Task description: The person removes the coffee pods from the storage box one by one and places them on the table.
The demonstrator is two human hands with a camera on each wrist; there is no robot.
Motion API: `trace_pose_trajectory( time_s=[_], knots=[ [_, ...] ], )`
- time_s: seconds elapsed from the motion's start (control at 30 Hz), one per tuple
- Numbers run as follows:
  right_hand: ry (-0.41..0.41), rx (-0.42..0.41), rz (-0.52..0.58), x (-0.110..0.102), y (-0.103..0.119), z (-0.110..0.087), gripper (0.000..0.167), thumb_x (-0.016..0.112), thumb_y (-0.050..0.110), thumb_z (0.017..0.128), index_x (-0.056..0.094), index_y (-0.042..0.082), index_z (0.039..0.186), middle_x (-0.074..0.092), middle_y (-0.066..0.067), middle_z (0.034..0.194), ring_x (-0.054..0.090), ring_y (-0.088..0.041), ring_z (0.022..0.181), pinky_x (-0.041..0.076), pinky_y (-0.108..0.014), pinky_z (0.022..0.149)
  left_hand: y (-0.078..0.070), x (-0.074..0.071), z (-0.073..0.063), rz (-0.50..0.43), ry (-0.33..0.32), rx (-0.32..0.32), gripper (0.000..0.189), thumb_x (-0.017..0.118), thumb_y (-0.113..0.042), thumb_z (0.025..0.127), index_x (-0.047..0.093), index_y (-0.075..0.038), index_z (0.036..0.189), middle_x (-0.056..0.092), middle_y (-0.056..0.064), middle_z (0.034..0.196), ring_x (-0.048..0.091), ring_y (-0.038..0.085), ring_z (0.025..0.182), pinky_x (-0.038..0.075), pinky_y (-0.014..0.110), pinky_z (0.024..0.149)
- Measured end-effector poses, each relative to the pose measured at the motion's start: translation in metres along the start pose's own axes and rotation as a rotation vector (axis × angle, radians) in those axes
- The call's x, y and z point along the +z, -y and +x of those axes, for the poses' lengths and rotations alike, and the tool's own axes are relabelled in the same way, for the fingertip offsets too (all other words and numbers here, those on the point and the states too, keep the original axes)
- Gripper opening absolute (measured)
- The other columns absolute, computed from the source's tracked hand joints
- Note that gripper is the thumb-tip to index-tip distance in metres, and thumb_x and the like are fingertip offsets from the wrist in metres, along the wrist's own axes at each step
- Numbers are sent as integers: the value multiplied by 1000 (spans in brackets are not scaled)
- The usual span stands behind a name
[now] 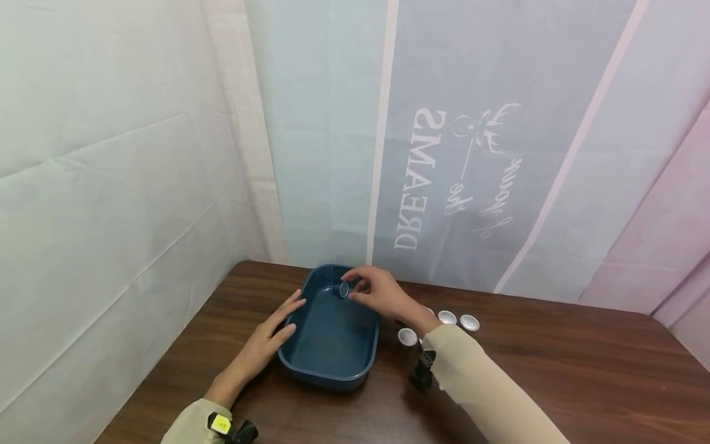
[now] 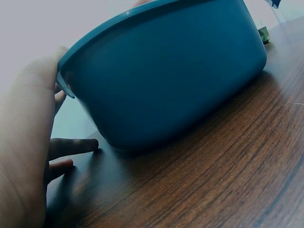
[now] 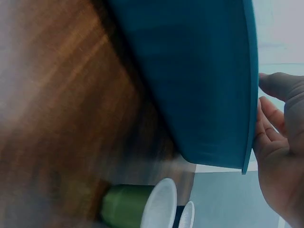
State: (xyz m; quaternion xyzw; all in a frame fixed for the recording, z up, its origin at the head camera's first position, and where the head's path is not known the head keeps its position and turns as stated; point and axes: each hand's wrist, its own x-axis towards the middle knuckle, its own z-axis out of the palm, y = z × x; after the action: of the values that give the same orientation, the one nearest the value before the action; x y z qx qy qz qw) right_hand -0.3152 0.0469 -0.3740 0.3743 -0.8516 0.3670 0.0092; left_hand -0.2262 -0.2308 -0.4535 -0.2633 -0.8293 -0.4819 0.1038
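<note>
A deep blue plastic basin (image 1: 333, 336) stands on the wooden table. My left hand (image 1: 263, 345) lies along its left side, fingers extended, thumb and fingertips at the rim; in the left wrist view other fingers (image 2: 73, 147) spread beside the outer wall. Over the basin's far end, my right hand (image 1: 383, 293) pinches a small coffee capsule (image 1: 344, 289) between thumb and index finger, its pale lid turned sideways. The right wrist view shows that hand (image 3: 280, 137) beside the rim, the capsule hidden there.
Right of the basin stand several capsules with pale lids, among them one capsule (image 1: 407, 337) near the sleeve and another (image 1: 469, 322) farther right. The right wrist view shows one with a green body (image 3: 126, 204). A printed curtain (image 1: 333, 154) hangs behind the table (image 1: 554, 364).
</note>
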Motion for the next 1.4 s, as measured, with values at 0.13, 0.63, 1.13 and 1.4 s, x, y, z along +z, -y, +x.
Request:
trace_pose_trajectory(
  time_s=[0.13,0.63,1.13,1.4],
  knots=[
    [44,15,-61,1,-2,10,34,69,11,89,64,9,122,62,-2,119,62,-10,88,51,-28,70,-2,0,0,-4,6,-5,49,46,-8,100,37,-10,148,20,3,157,22,29,141,23,64,102],
    [117,21,-200,8,-2,30,26,59,7,94,65,8,119,62,-7,120,61,-16,91,49,-35,79,-1,1,1,-4,11,7,49,45,-8,100,36,-12,148,20,1,158,21,28,142,23,64,103],
    [235,94,-278,11,0,36,31,48,3,96,65,7,122,65,-6,114,56,-13,84,46,-29,77,-2,1,0,-29,21,-11,48,44,-11,101,35,-12,149,19,1,158,20,27,142,22,64,103],
    [258,19,-255,8,1,35,29,51,-1,94,68,6,117,66,-5,114,59,-16,90,48,-32,80,0,-1,0,-6,2,1,48,46,-11,101,37,-10,148,21,1,157,21,25,142,23,63,103]
  ],
)
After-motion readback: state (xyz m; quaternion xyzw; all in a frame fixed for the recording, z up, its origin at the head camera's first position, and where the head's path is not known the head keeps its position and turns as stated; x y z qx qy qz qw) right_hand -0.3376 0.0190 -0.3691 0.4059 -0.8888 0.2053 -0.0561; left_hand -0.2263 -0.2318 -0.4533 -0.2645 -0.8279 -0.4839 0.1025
